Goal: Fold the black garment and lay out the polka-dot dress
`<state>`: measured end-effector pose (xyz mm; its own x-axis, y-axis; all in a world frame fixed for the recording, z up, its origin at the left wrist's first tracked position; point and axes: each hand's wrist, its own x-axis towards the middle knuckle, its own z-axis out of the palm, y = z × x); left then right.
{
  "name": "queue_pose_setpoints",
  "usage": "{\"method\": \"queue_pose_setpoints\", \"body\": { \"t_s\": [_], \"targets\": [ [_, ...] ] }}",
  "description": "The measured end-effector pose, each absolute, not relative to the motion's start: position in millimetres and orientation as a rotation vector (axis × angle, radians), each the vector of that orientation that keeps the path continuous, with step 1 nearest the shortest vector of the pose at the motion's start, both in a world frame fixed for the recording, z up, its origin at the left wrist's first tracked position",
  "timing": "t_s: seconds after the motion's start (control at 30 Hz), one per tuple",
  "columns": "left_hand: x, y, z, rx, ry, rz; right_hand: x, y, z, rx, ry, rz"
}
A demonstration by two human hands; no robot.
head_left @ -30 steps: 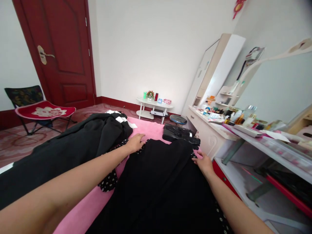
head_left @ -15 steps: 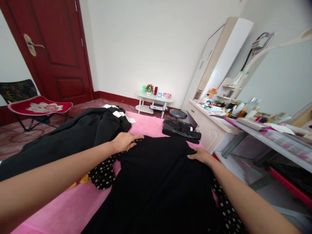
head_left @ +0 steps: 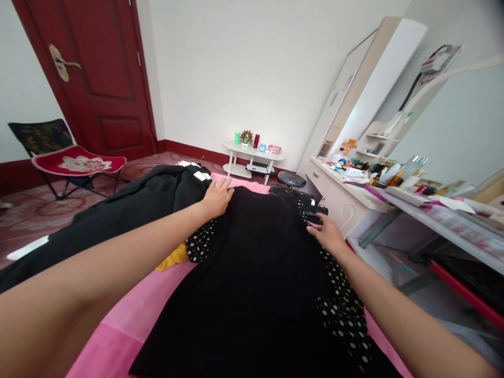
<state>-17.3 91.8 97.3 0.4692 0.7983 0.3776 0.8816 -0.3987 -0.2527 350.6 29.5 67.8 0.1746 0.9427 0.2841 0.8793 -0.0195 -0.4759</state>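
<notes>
A black garment (head_left: 260, 262) with black-and-white dotted trim (head_left: 342, 310) lies spread on a pink bed cover (head_left: 129, 325). My left hand (head_left: 217, 198) rests flat on its far left edge, fingers together and stretched. My right hand (head_left: 328, 235) lies palm down on its far right edge beside the dotted trim. Neither hand grips anything. To the left lies a heap of black clothing (head_left: 129, 210) with a white striped part. A folded black item (head_left: 311, 207) sits just beyond my right hand. A yellow bit of cloth (head_left: 173, 257) peeks out under my left forearm.
A white dressing table (head_left: 346, 202) crowded with bottles stands at the right, with a mirror above it. A small white side table (head_left: 252, 160) stands by the far wall, a round stool (head_left: 292, 179) beside it. A folding chair (head_left: 66, 157) stands by the red door (head_left: 94, 79).
Both hands slid farther away along the black garment, spreading it toward the far end. The garment now covers more of the pink cover and reaches the folded black item.
</notes>
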Motion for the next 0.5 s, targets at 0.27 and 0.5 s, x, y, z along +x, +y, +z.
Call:
{"method": "queue_pose_setpoints", "body": {
  "t_s": [0.27,0.5],
  "targets": [
    [-56.4,-58.8,32.3,-2.832,-1.043,-0.439,367.3,-105.6,24.7,-2.144,-2.104,-0.016],
    [-98.2,-98.3,8.6,-2.844,-1.262,-0.586,399.8,-116.8,31.2,-2.359,-2.041,0.389]
  ]
}}
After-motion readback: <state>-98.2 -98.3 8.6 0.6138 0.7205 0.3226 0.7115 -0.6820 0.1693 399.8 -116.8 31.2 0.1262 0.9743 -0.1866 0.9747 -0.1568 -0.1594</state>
